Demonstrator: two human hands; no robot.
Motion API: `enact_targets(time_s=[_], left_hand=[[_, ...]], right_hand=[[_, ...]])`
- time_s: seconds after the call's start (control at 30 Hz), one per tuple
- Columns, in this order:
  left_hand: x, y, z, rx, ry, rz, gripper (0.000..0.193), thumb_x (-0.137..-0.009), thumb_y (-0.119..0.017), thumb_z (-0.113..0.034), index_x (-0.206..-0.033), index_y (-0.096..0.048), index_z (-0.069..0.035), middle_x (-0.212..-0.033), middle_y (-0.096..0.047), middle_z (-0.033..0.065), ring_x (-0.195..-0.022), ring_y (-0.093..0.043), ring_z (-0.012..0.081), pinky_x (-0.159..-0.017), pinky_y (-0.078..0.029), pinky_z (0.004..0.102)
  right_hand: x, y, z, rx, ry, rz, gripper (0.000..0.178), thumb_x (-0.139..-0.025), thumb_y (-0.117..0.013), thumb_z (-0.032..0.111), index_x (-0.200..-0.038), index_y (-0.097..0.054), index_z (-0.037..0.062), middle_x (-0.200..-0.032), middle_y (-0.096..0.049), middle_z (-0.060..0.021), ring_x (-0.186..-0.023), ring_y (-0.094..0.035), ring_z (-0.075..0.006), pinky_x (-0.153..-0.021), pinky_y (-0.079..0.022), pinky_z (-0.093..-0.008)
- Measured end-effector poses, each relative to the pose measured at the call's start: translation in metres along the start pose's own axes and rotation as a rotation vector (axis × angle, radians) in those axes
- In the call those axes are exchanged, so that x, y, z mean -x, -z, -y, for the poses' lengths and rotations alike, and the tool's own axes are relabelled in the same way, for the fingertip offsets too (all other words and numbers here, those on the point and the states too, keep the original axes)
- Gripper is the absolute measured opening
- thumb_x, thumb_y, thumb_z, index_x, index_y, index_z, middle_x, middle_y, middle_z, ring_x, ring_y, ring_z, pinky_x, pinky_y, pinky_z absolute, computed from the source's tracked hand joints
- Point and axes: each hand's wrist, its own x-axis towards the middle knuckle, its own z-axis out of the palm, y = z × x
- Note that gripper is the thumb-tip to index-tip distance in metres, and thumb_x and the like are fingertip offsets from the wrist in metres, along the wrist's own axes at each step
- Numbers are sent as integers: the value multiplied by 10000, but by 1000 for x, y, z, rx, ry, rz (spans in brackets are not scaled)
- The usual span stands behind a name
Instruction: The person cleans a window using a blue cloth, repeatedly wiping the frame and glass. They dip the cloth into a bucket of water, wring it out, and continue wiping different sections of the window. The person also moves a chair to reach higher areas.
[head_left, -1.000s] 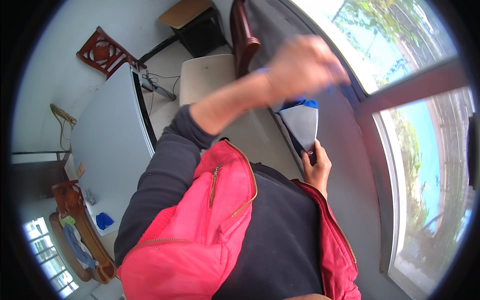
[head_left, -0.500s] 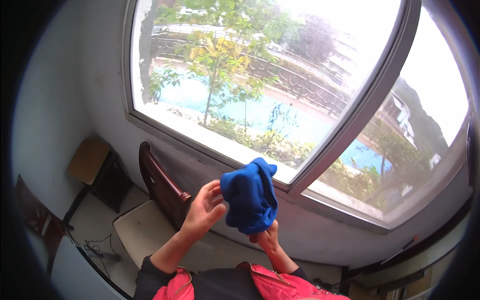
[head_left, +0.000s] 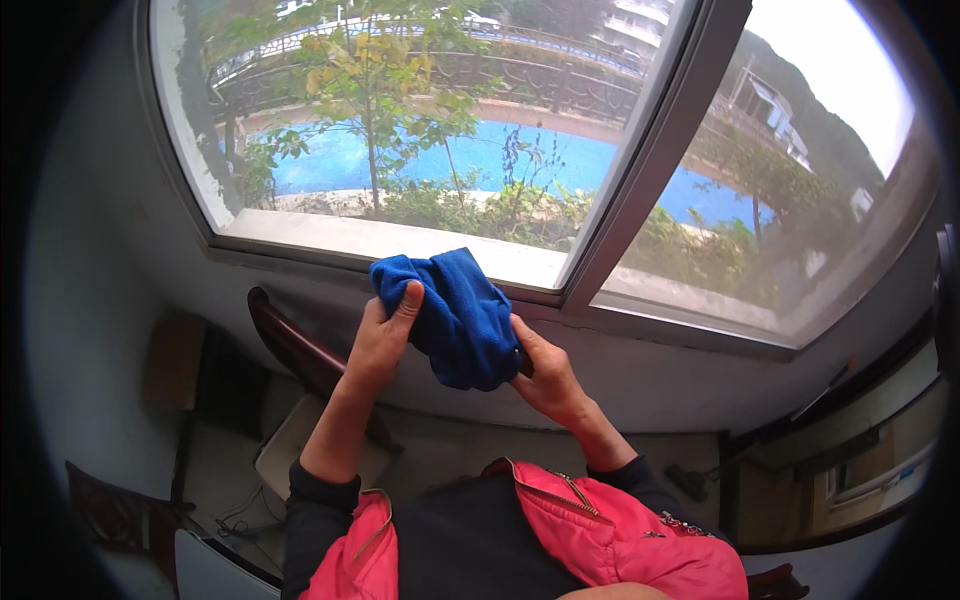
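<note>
Red vest point(head_left: 620, 530) over dark sleeves sits nearest the camera, both forearms coming up from it. Left hand point(head_left: 382, 340) is closed on the left side of a bunched blue cloth point(head_left: 455, 320), thumb pressed up onto its top fold, fingers wrapped behind. Right hand point(head_left: 545, 372) holds the cloth's lower right edge; its grip looks closed on the fabric, though the cloth hides most of the fingers. Something dark shows at that hand, too small to tell what.

Cloth is held up in the air at chest height, between the two hands, just in front of the window sill point(head_left: 400, 240).

Handling, my read: soft, light, limp, no fixed shape. It will sag and unroll wherever it isn't pinched. Not slippery, not fragile. Best hold is a full-hand pinch on the thick folded bulk, one hand per side, as here.

Below: wooden chair point(head_left: 300, 350) with pale seat against the wall, cables on the floor. Beyond: grey window frame point(head_left: 650, 160), then trees, a railing and blue water outside.
</note>
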Motion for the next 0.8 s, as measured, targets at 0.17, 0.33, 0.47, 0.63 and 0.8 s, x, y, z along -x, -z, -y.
enact_targets(time_s=[0.17,0.33,0.47,0.63,0.8], left_hand=[[-29,6,-33,155,-148,-322,318,-963,-619,-369,-857,-651,-71,-800,-615,-42,-718,-544,45,-667,-453,220],[-74,-28,-95,370,4,-63,282,-953,-623,-399,-860,-631,-132,-697,-561,-77,-563,-533,20,-484,-429,208],[-136,-84,-147,308,-481,150,491,-932,-621,-477,-1148,-617,-37,-879,-657,5,-812,-650,88,-611,-549,245],[-218,-212,-241,-370,-1425,1,555,-898,-641,-431,-1156,-601,59,-1342,-455,320,-1334,-355,403,-1109,-252,500],[-254,-293,-258,-772,-1808,-264,330,-832,-669,-386,-1033,-722,-129,-1205,-579,75,-1432,-274,308,-1139,-238,476]], right_hand=[[33,20,3,-81,-260,30,672,-788,-697,-43,-1405,-436,8,-1085,-634,-169,-872,-646,-196,-768,-519,-312],[76,27,27,-537,-861,95,542,-857,-656,-30,-1370,-488,26,-1095,-649,-67,-758,-591,-53,-532,-425,-185],[111,8,37,-742,-719,-477,423,-919,-529,-58,-1335,-467,-9,-1179,-638,-192,-622,-608,-114,-438,-409,-182],[148,8,36,-662,-691,-760,462,-918,-585,-24,-1357,-439,-32,-927,-693,-161,-573,-620,-113,-428,-417,-196],[176,36,31,-520,-706,-720,476,-910,-617,-11,-1357,-453,-33,-861,-690,-132,-569,-605,-99,-450,-432,-197]])
